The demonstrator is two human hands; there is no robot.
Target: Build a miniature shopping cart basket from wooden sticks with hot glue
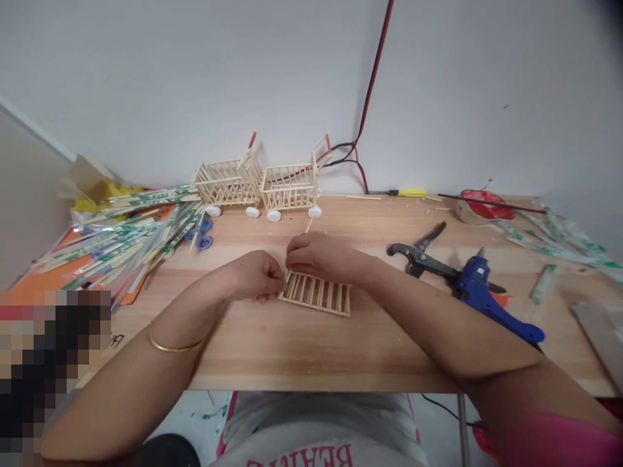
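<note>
A small ladder-like panel of thin wooden sticks (pixel 318 294) lies flat on the wooden table (pixel 302 350) in front of me. My left hand (pixel 257 275) is curled closed at the panel's left end, fingertips pinched on its edge. My right hand (pixel 318 256) reaches over the panel's far left corner, fingers bent and pressed together on a stick there. The two hands almost touch each other. A gold bangle sits on my left wrist.
Two finished stick carts (pixel 228 183) (pixel 292 187) with white wheels stand at the back by the wall. A heap of wrapped chopsticks (pixel 126 240) lies left. Black pliers (pixel 421 256), a blue glue gun (pixel 479 288) and a red-stained dish (pixel 481 206) lie right.
</note>
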